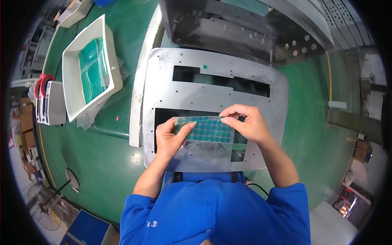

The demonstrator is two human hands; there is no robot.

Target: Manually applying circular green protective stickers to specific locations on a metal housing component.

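A clear sheet of green round stickers (210,131) is stretched between my two hands above a metal plate (171,90). My left hand (170,136) grips the sheet's left side, thumb on top. At the upper right corner, my right hand (247,122) pinches the edge between thumb and forefinger. Whether a single sticker is between those fingertips is too small to tell. The sheet's lower part is see-through and bare of dots. One green dot (205,67) sits on the plate near its far edge, above a long dark slot (220,80).
Behind the plate stands a dark metal panel (228,32) with round holes at its right. On the green table to the left, a white bin (68,81) holds more green dotted sheets (93,69). Red-handled scissors (43,84) stand in a holder (55,103) beside it.
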